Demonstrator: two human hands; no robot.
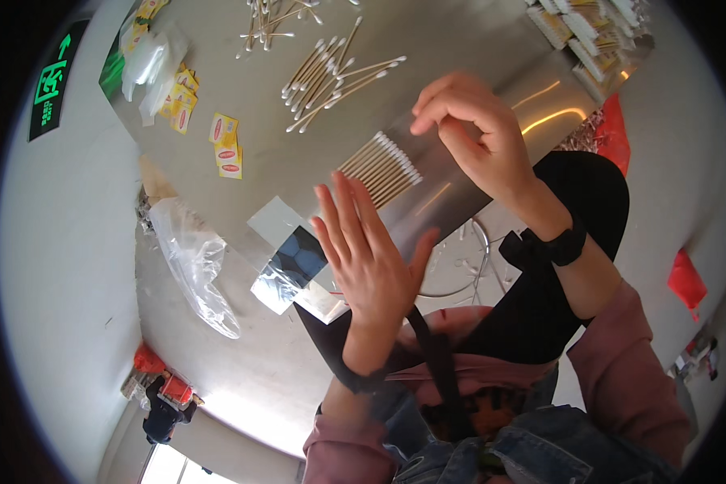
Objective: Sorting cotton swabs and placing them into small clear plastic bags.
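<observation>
A neat row of cotton swabs (383, 168) with wooden sticks and white tips lies side by side on the metal table (452, 44). My left hand (367, 254) is open and flat, fingers stretched, at the row's near left end; it covers some stick ends. Whether it touches them I cannot tell. To the right of the row, apart from it, hovers my right hand (484, 137), empty, with fingers loosely bent and thumb apart. Beyond the row is a loose pile of cotton swabs (319, 77), some crossing at angles.
Yellow labels (227, 149) and clear plastic bags (155, 64) lie on the left. Stacked swab bundles (585, 36) fill the far right corner. Beside my left hand, a clear packet (278, 286) and blue-patterned sheet (298, 254) sit at the edge. Another person (165, 411) is at lower left.
</observation>
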